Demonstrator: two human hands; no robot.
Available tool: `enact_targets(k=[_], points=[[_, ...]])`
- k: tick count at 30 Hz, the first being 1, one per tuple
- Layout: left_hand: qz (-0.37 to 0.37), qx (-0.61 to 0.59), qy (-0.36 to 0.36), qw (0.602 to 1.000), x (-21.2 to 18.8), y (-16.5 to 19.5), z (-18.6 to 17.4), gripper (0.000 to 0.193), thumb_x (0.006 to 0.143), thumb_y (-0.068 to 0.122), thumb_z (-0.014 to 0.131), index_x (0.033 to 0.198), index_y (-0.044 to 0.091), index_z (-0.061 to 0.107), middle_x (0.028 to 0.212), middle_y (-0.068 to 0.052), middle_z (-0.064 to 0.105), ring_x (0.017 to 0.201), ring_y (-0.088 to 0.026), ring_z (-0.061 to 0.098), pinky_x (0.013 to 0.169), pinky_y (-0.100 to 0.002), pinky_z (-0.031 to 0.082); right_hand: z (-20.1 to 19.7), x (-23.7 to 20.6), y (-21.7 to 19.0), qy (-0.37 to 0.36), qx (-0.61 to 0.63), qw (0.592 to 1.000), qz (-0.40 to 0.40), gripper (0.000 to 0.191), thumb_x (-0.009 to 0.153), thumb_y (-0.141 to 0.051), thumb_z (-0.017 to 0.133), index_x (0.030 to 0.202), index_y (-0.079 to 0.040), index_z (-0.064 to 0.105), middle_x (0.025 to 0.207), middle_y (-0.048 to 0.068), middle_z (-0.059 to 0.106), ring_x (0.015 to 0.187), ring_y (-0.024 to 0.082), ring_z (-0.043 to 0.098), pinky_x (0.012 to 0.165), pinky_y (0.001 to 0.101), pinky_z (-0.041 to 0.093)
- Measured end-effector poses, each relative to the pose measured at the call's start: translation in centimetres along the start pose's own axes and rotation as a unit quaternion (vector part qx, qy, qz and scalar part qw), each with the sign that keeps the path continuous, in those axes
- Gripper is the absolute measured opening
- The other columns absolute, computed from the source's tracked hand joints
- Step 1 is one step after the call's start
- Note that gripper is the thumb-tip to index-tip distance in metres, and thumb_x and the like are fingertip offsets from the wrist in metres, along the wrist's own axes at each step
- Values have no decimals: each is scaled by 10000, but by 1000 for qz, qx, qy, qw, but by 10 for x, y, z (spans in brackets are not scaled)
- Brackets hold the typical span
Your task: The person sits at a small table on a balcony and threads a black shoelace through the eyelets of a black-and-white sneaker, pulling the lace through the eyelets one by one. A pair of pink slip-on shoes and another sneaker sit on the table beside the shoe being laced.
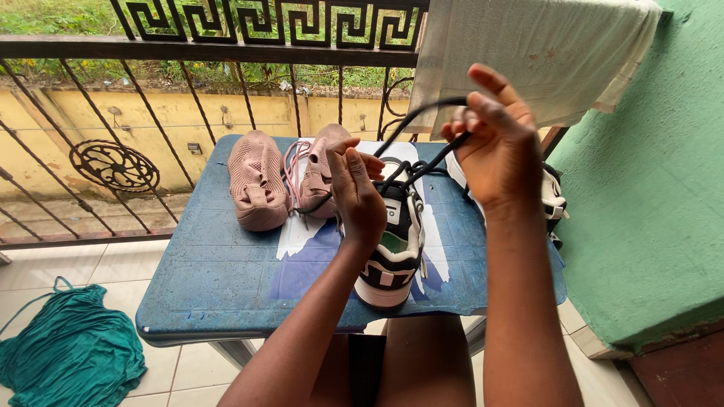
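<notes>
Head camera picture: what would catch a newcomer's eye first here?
First, the two raised hands: the right hand and left hand pull a black shoelace up from a black-and-white sneaker at the near edge of a worn blue plastic table. Behind lie two pink knitted shoes; a green cloth lies on the floor, left.

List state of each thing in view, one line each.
Left hand: pinching the black lace.
Right hand: raised, pulling a lace loop.
Black lace: taut between the hands, untied.
Black-and-white shoe: upright on table, partly laced.
Pink shoes: side by side, laces loose.
Towel: draped over railing.
Green cloth: crumpled on floor.
</notes>
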State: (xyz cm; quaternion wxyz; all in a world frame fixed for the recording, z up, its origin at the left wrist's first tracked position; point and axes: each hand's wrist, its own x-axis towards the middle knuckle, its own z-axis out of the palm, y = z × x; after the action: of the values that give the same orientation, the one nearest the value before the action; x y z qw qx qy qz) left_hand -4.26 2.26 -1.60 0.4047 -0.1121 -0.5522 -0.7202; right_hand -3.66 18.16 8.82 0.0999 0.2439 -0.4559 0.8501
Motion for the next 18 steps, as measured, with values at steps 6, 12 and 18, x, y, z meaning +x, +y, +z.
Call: enact_targets(k=[6, 12, 18], points=[[-25, 64, -22, 997, 1, 1, 1, 205, 1114, 165, 393, 1087, 31, 546, 745, -63, 682, 668, -122, 663, 631, -265, 543, -13, 0, -86, -18, -26, 988, -149, 439, 1008, 13, 687, 1413, -77, 545, 1026, 70, 686, 838, 154, 617, 848, 349, 500], [-17, 8, -8, 1000, 2, -6, -1, 236, 1139, 194, 365, 1136, 36, 541, 831, -70, 695, 749, -134, 657, 726, -283, 562, -9, -14, -115, -1, -226, 965, -130, 283, 996, 9, 605, 1266, -66, 647, 1071, 91, 729, 842, 139, 643, 782, 302, 515], [-79, -115, 30, 990, 11, -16, -8, 314, 1135, 297, 338, 1185, 46, 520, 836, -77, 682, 744, -143, 648, 731, -290, 561, 3, -21, -74, -30, -319, 946, -40, 186, 933, -19, 616, 1101, -70, 676, 1055, 106, 740, 900, 133, 681, 810, 271, 567]])
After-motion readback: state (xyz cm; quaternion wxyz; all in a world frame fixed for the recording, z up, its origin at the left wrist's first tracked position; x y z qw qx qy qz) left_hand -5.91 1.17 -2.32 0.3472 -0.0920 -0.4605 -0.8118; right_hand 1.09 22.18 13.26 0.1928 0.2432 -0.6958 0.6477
